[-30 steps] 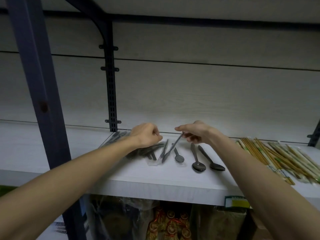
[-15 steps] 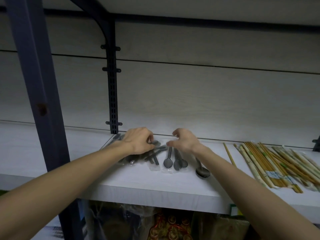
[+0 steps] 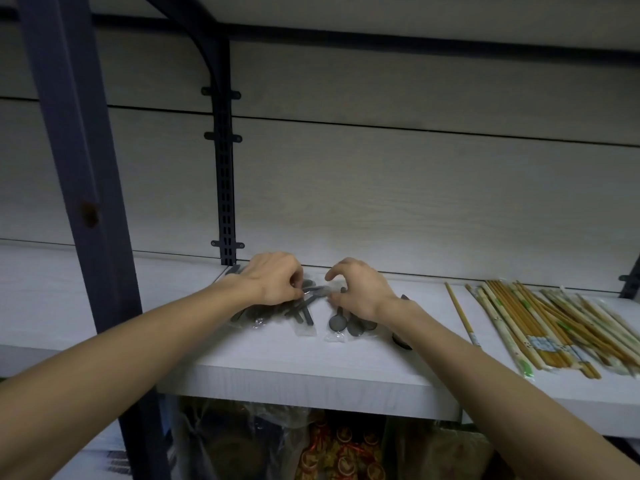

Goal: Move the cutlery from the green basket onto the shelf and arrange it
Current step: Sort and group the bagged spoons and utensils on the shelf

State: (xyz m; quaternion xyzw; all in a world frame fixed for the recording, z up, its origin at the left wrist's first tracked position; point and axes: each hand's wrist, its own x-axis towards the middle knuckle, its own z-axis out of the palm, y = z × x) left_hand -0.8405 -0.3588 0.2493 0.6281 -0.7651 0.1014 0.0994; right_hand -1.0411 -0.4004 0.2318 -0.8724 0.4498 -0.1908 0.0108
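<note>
The dark metal cutlery [image 3: 273,311] lies in clear plastic sleeves on the white wooden shelf [image 3: 311,362], near its middle, and much of it is hidden. The left hand [image 3: 273,284] covers the far part of the left pile, so only some handle ends show at the near side. Its grip is nearly closed, fingertips pinched on a thin dark piece [image 3: 313,290] between the two hands; if it is a spoon or a fork I cannot tell. The right hand [image 3: 360,294] is curled in a half-open claw, thumb and fingers apart, touching the other end of the same piece, and I cannot tell if it really holds it. Under the right wrist some round dark spoon bowls [image 3: 337,322] look out, and one more is almost fully covered by the forearm. The green basket is not in view.

To the right, well apart from the spoons, lies a spread of wooden chopsticks in paper wrappers [image 3: 540,327], cut off by the right edge. One single chopstick [image 3: 462,315] lies between. The near edge of the shelf is bare in front of the hands, and the left part, beyond the dark metal post [image 3: 79,188], is open too. Below the shelf, things in crinkled plastic bags [image 3: 242,441] are dim and hard to read.
</note>
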